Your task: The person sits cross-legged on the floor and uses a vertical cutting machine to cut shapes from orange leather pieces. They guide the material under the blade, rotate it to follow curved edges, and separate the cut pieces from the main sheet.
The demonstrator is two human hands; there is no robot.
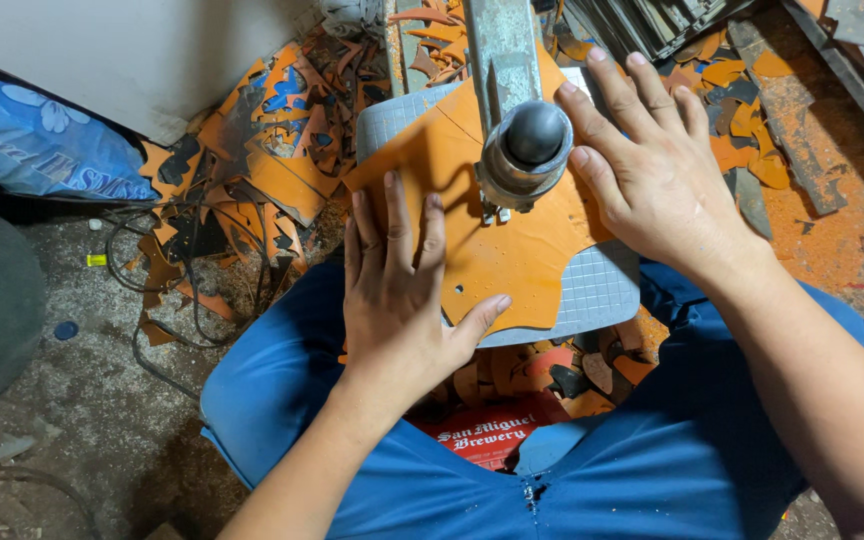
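An orange leather sheet [512,255] with small punched holes lies flat on a grey gridded cutting pad [597,290] between my knees. My left hand [397,290] presses on the sheet's near left part, fingers spread, thumb along its front edge. My right hand [642,165] lies flat on the sheet's right side, fingers spread and pointing away. Between the hands stands a metal punch press head [527,150] with a round dark knob on top, its tip down on the leather. Neither hand grips anything.
Orange and dark leather scraps [262,180] litter the floor at left and behind the pad. A blue printed sack [32,140] lies far left, black cables [182,290] beside it. Rusty metal bars [802,130] lie at right. A red crate [482,435] sits under my blue-trousered legs.
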